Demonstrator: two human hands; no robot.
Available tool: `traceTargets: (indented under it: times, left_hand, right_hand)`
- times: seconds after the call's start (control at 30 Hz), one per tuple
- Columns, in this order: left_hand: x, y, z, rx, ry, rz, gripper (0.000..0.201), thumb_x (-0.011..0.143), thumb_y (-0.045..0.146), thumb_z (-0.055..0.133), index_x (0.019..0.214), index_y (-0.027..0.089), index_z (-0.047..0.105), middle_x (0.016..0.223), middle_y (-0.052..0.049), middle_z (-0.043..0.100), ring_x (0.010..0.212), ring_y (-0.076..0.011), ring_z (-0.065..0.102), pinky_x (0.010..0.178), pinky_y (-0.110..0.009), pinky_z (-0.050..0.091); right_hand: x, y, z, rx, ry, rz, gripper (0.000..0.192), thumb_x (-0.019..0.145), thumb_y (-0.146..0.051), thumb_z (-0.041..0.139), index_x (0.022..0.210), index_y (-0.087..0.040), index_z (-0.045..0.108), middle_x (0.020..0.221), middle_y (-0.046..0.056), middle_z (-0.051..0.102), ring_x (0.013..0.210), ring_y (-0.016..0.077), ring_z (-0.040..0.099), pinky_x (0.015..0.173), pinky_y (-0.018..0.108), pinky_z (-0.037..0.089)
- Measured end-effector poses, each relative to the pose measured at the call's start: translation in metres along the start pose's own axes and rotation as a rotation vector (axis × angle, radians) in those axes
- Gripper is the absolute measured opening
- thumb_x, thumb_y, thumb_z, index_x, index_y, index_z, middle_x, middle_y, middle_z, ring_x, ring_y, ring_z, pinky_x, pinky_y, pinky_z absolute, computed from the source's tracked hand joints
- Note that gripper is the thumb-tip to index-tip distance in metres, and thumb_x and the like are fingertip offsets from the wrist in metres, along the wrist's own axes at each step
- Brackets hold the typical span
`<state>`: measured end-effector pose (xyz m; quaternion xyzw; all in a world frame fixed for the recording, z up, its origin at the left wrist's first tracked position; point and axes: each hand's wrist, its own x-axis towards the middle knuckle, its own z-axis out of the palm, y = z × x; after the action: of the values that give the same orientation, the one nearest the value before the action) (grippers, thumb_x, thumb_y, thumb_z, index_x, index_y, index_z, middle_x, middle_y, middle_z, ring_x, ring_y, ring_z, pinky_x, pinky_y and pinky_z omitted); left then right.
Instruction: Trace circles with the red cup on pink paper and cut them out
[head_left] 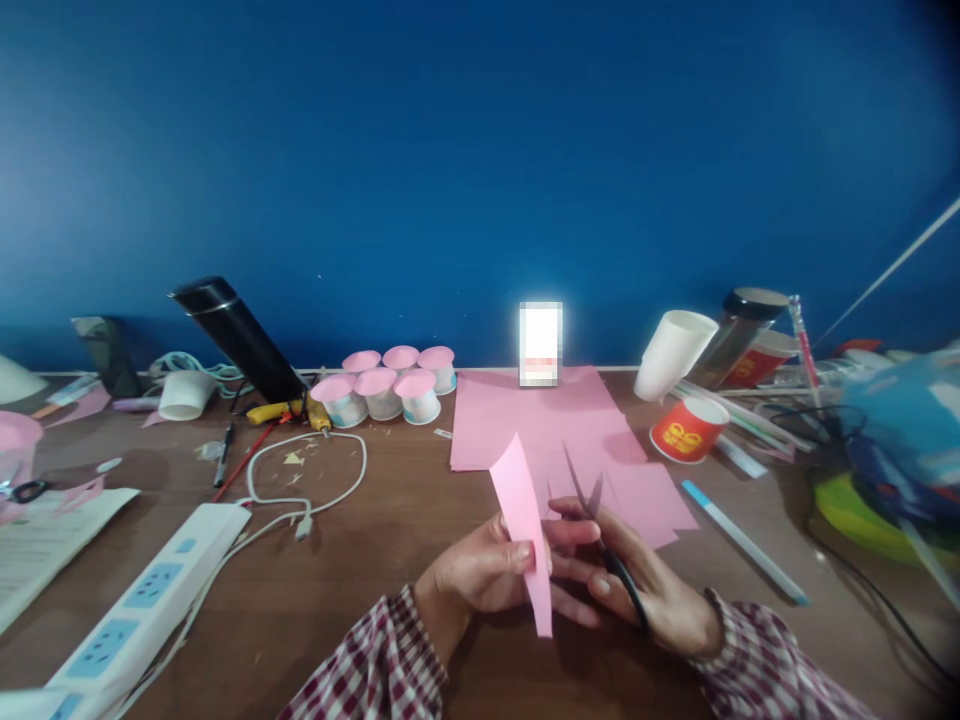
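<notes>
Scissors (621,573) (1) held in R hand (651,585), L hand (478,570) gripping prob. 1 strip (523,500), 6 cups (381,404) behind.

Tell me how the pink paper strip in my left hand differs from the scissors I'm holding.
The paper strip is pale pink; the scissors are dark. The strip is one gently curved piece; the scissors are spread open. Your left hand holds the strip, your right hand the scissors. Both are held.

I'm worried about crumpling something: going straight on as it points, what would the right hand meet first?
Probably the pink strip in the left hand, close ahead of the right hand; depth is unclear.
</notes>
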<state>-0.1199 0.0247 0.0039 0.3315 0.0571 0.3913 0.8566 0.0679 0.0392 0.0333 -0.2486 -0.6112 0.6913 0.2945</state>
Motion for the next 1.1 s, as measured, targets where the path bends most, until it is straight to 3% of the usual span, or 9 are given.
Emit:
traceTargets:
  times: [0.27, 0.43, 0.63, 0.87, 1.1]
  left_hand:
    - [-0.001, -0.001, 0.002, 0.006, -0.012, 0.01, 0.028, 0.074, 0.034, 0.065, 0.099, 0.022, 0.065, 0.141, -0.012, 0.038, 0.116, -0.0401, 0.047, 0.088, -0.063, 0.037]
    - [0.0, 0.0, 0.003, -0.059, -0.003, 0.024, 0.038, 0.073, 0.025, 0.067, 0.11, 0.025, 0.059, 0.132, -0.013, 0.049, 0.118, -0.0392, 0.045, 0.086, -0.064, 0.038]
    - [0.002, 0.0, 0.004, -0.085, -0.006, 0.044, 0.032, 0.073, 0.022, 0.066, 0.105, 0.022, 0.062, 0.13, -0.015, 0.05, 0.111, -0.0369, 0.052, 0.085, -0.062, 0.039]
    - [0.003, 0.0, 0.005, -0.055, -0.047, 0.049, 0.012, 0.076, 0.022, 0.062, 0.086, 0.017, 0.068, 0.129, -0.011, 0.052, 0.108, -0.0364, 0.054, 0.087, -0.059, 0.04]
    - [0.002, 0.001, 0.004, -0.01, -0.02, 0.057, 0.014, 0.078, 0.024, 0.061, 0.086, 0.015, 0.068, 0.132, -0.013, 0.049, 0.111, -0.0386, 0.051, 0.087, -0.06, 0.039]
  right_hand:
    - [-0.002, 0.006, -0.002, 0.105, -0.072, -0.004, 0.05, 0.084, -0.04, 0.057, 0.128, -0.03, 0.035, 0.128, 0.011, 0.052, 0.12, 0.0302, 0.048, 0.09, 0.045, 0.048]
    - [-0.002, 0.014, -0.003, 0.067, -0.054, 0.008, 0.056, 0.082, -0.04, 0.059, 0.13, -0.025, 0.035, 0.134, 0.014, 0.045, 0.121, 0.0305, 0.046, 0.095, 0.047, 0.044]
    - [0.0, 0.014, -0.004, 0.057, -0.083, -0.002, 0.057, 0.083, -0.043, 0.058, 0.131, -0.024, 0.032, 0.132, 0.014, 0.047, 0.123, 0.0289, 0.044, 0.097, 0.046, 0.042]
    - [0.0, 0.008, -0.006, -0.036, -0.052, -0.035, 0.049, 0.084, -0.043, 0.056, 0.127, -0.026, 0.036, 0.128, 0.011, 0.049, 0.12, 0.0269, 0.047, 0.095, 0.042, 0.045]
    - [0.0, 0.008, -0.006, -0.041, -0.002, -0.006, 0.052, 0.082, -0.048, 0.056, 0.125, -0.025, 0.038, 0.13, 0.013, 0.046, 0.123, 0.029, 0.043, 0.097, 0.045, 0.042]
